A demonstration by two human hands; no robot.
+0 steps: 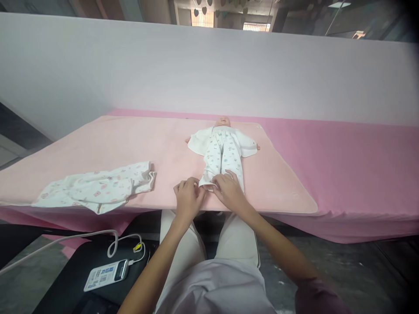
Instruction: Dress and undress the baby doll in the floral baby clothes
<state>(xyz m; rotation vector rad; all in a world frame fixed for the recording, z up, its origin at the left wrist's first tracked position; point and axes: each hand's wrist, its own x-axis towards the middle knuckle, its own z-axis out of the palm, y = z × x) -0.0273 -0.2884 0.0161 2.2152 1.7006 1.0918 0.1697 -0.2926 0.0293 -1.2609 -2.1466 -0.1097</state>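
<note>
1. The patterned trousers (214,152) are laid over the doll (224,121) and white top (247,145), beyond both hands, one cuff reaching between them.
2. That cuff is pinched by the right hand (231,192); the other leg's end is partly covered by it.
3. The left hand (188,199) is curled at the cuff; whether cloth is gripped cannot be told.
4. A printed garment (101,187) is spread leftward on the peach mat (170,148).

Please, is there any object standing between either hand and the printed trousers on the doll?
No, nothing visible stands in the way. The left hand and the right hand are both at the lower end of one leg of the trousers. The other printed garment lies off to the left, outside this space.
</note>
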